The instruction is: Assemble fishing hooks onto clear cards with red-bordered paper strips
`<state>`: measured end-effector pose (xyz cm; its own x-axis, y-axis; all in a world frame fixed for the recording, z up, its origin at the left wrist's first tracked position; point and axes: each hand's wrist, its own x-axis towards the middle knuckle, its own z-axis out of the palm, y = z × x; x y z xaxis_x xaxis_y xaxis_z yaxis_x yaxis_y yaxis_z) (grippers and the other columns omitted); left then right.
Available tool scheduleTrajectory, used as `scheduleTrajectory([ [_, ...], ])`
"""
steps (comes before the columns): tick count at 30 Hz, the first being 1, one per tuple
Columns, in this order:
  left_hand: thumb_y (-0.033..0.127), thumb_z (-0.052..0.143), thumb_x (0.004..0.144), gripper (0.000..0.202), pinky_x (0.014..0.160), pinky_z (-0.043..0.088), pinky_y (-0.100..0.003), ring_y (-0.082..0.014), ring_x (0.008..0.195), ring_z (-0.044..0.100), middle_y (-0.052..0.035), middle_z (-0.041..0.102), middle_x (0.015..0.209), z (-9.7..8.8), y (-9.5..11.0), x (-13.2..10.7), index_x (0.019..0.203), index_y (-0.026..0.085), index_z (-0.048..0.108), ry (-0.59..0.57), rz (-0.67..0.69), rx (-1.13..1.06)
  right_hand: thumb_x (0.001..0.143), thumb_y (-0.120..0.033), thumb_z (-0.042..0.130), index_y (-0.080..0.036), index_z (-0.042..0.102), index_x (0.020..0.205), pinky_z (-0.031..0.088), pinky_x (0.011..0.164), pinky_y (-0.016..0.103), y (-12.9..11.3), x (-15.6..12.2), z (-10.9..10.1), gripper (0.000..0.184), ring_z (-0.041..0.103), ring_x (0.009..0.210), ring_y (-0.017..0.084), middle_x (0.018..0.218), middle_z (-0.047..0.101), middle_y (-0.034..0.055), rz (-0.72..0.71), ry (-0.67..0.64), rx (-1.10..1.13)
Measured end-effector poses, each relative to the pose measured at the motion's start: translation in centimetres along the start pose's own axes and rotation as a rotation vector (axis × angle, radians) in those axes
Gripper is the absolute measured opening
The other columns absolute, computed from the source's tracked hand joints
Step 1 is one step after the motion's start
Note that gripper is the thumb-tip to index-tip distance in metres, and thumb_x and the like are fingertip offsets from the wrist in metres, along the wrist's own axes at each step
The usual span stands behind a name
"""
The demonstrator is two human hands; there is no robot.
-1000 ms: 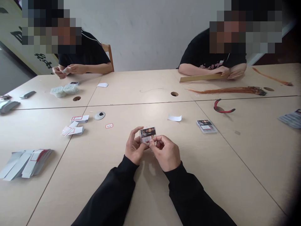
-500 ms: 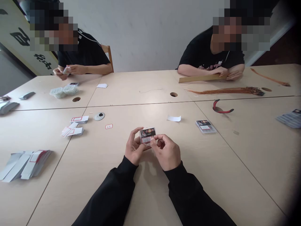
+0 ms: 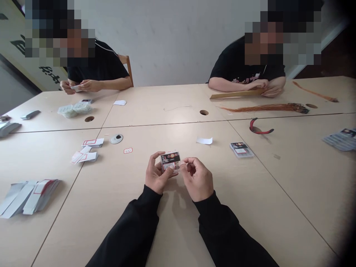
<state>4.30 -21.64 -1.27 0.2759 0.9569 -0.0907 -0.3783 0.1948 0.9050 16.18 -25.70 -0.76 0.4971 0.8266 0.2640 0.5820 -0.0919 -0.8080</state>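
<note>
My left hand (image 3: 157,174) is closed around a small clear plastic box (image 3: 170,158) with a black printed label, its thumb lying over the lower front. At the box's right edge, my right hand (image 3: 197,178) has thumb and forefinger pinched together. Something small and pale shows at those fingertips, but I cannot make out what it is. Both hands are just above the table. Off to the right lies a similar clear box (image 3: 241,150) with a black label. Beyond my hands is a curled white paper strip (image 3: 204,141).
Left lie stacks of white slips (image 3: 89,155), long pale strips (image 3: 41,196), a round metal disc (image 3: 116,138) and a small red-framed label (image 3: 128,150). Red-handled pliers (image 3: 261,130) and more boxes (image 3: 340,139) lie right. Two people work opposite, near orange wire bundles (image 3: 267,108).
The box has shifted slightly left and tilted in my left hand, whose thumb now covers its lower front. My right fingertips have moved from the box's face to its right edge.
</note>
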Motion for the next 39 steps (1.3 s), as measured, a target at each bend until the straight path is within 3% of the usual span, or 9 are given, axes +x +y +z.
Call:
scheduleTrajectory([
  [5, 0.027, 0.08, 0.063, 0.064, 0.061, 0.06, -0.03, -0.0153, 0.068, 0.068, -0.0034, 0.069, 0.085, 0.1, 0.1, 0.1, 0.114, 0.021, 0.041, 0.034, -0.001, -0.006, 0.082, -0.041, 0.05, -0.018, 0.065, 0.092, 0.043, 0.056, 0.026, 0.2, 0.1, 0.1, 0.03, 0.051, 0.052, 0.013, 0.066, 0.06, 0.0, 0.019, -0.049, 0.015],
  [13, 0.03, 0.078, 0.064, 0.059, 0.058, 0.059, -0.031, -0.0144, 0.063, 0.065, -0.0018, 0.068, 0.08, 0.3, 0.3, 0.1, 0.11, 0.021, 0.043, 0.066, -0.002, 0.019, 0.083, -0.04, 0.049, -0.018, 0.064, 0.079, 0.044, 0.058, 0.025, 0.0, 0.0, 0.1, 0.027, 0.054, 0.057, 0.014, 0.068, 0.063, 0.0017, -0.002, -0.101, 0.057],
  [18, 0.032, 0.074, 0.068, 0.051, 0.054, 0.057, -0.026, -0.012, 0.058, 0.063, -0.0008, 0.067, 0.075, 0.0, 0.3, 0.2, 0.109, 0.02, 0.046, 0.097, 0.004, 0.035, 0.083, -0.04, 0.05, -0.017, 0.063, 0.078, 0.043, 0.057, 0.024, 0.0, -0.2, 0.2, 0.026, 0.055, 0.057, 0.013, 0.068, 0.063, 0.0017, -0.023, -0.11, 0.087],
  [21, 0.036, 0.067, 0.073, 0.052, 0.058, 0.059, -0.033, -0.0167, 0.065, 0.067, -0.0034, 0.066, 0.083, -0.4, 0.3, 0.4, 0.118, 0.02, 0.047, 0.057, -0.062, -0.022, 0.083, -0.041, 0.05, -0.017, 0.063, 0.077, 0.043, 0.057, 0.024, 0.2, 0.0, 0.1, 0.028, 0.054, 0.056, 0.013, 0.065, 0.062, 0.0009, 0.012, -0.087, 0.099],
  [27, 0.018, 0.065, 0.068, 0.075, 0.077, 0.059, -0.04, -0.0245, 0.092, 0.067, -0.0064, 0.067, 0.095, -0.8, 0.0, 0.4, 0.137, 0.018, 0.037, -0.057, -0.101, -0.079, 0.083, -0.045, 0.048, -0.018, 0.062, 0.074, 0.042, 0.055, 0.025, 0.8, 0.7, 0.1, 0.032, 0.053, 0.054, 0.013, 0.059, 0.059, -0.0003, 0.107, -0.055, 0.13],
  [30, 0.014, 0.064, 0.067, 0.082, 0.083, 0.056, -0.039, -0.0244, 0.098, 0.065, -0.0074, 0.067, 0.102, -1.0, -0.1, 0.5, 0.141, 0.019, 0.03, -0.095, -0.1, -0.085, 0.082, -0.045, 0.05, -0.016, 0.063, 0.09, 0.046, 0.06, 0.027, 1.2, 0.6, 0.4, 0.032, 0.053, 0.058, 0.014, 0.07, 0.061, 0.0019, 0.062, -0.049, 0.151],
  [33, 0.012, 0.062, 0.066, 0.086, 0.084, 0.055, -0.037, -0.0245, 0.1, 0.065, -0.009, 0.067, 0.109, -0.8, 0.0, 0.4, 0.143, 0.02, 0.025, -0.117, -0.096, -0.123, 0.073, -0.04, 0.062, -0.013, 0.055, 0.116, 0.051, 0.07, 0.032, 1.3, 0.0, 0.5, 0.051, 0.056, 0.074, 0.018, 0.092, 0.06, 0.0076, -0.083, -0.025, 0.104],
  [36, 0.018, 0.061, 0.073, 0.078, 0.086, 0.053, -0.036, -0.0246, 0.102, 0.065, -0.0104, 0.066, 0.115, -0.5, 0.1, 0.2, 0.143, 0.022, 0.026, -0.159, -0.135, -0.181, 0.064, -0.036, 0.071, -0.015, 0.051, 0.121, 0.051, 0.081, 0.038, 1.1, -0.7, 0.5, 0.064, 0.056, 0.093, 0.024, 0.106, 0.056, 0.0118, -0.129, -0.031, 0.028],
  [39, 0.028, 0.061, 0.079, 0.074, 0.087, 0.051, -0.033, -0.0237, 0.105, 0.064, -0.0097, 0.063, 0.122, -0.3, 0.0, -0.2, 0.143, 0.028, 0.025, -0.233, -0.196, -0.146, 0.064, -0.035, 0.071, -0.016, 0.052, 0.119, 0.051, 0.08, 0.038, 1.6, -1.0, 0.2, 0.061, 0.056, 0.088, 0.022, 0.107, 0.056, 0.0106, -0.067, -0.022, 0.004],
])
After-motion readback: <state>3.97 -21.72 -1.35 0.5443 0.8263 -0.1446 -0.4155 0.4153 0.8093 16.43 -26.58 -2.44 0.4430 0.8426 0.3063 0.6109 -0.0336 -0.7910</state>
